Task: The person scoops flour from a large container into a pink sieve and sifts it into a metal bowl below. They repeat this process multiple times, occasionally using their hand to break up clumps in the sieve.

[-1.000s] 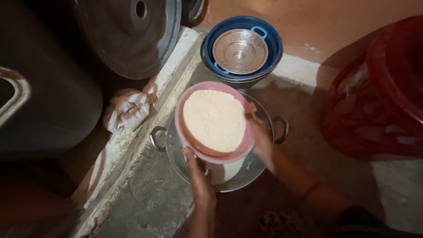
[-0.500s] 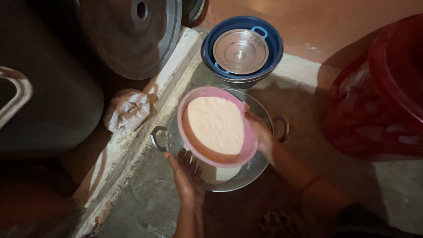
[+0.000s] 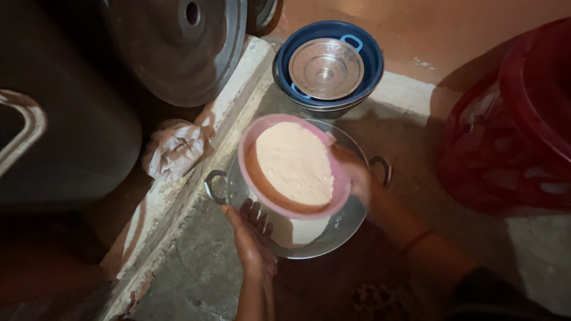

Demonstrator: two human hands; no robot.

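Pink bowl (image 3: 292, 166), full of pale flour (image 3: 294, 161), is tilted over the metal pot (image 3: 351, 223) on the concrete floor (image 3: 196, 279). White heap already in the pot under the bowl's low edge. Right hand (image 3: 352, 173) is clamped on the bowl's right rim, fingers wrapped over the edge. Left hand (image 3: 250, 235) is under the bowl's near side, fingers spread and loose against the pot's inside; can't tell whether it touches the bowl. Blue basin (image 3: 369, 65) with a steel lid (image 3: 326, 68) sits just behind; red tub (image 3: 511, 119) to the right, tied plastic bag (image 3: 175, 148) on the ledge to the left.

Risk: the bowl hangs mostly on a one-handed rim grip, so a slip likely dumps flour past the pot's edge. Low light doesn't help aim.
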